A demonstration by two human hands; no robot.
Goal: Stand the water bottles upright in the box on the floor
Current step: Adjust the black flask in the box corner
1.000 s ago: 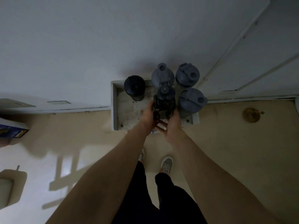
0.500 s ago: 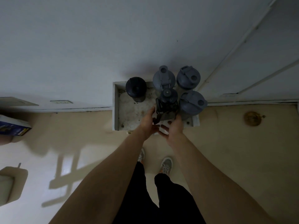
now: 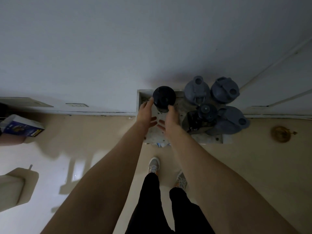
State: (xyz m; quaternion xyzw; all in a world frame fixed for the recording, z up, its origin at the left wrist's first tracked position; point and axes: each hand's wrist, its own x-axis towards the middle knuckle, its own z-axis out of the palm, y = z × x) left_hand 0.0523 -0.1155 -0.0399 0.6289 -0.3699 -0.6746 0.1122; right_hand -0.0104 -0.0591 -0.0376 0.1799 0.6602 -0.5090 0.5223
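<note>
Seen from the head camera, looking steeply down: a shallow, pale, stained box (image 3: pixel 209 140) sits on a beige floor (image 3: pixel 253 166) against a white wall (image 3: pixel 118 48), with a white door (image 3: pixel 287 81) to its right. Five water bottles stand upright in it. A black-capped bottle (image 3: pixel 164 98) stands alone at the far left corner. Three large grey bottles cluster on the right side: one (image 3: pixel 196 90) at the back, another (image 3: pixel 225 90) just beside it to the right, and a third (image 3: pixel 231 120) nearer the camera. A smaller dark bottle with a strap (image 3: pixel 202 116) stands between them, touching the near grey one. Both bare arms reach down to the black-capped bottle. The left hand (image 3: pixel 145 112) has its fingers spread, fingertips at the left edge of the cap; its grip is open. The right hand (image 3: pixel 170 118) is likewise open, with a fingertip against the cap's near right edge. Whether either hand actually presses the bottle cannot be told. Below the hands, two grey sneakers (image 3: pixel 154 164) and black trouser legs (image 3: pixel 152 208) show. A round brass floor drain (image 3: pixel 281 133) lies to the right of the box. At the far left lies a blue carton (image 3: pixel 23 126), and below it a pale cushion-like shape (image 3: pixel 15 188).
</note>
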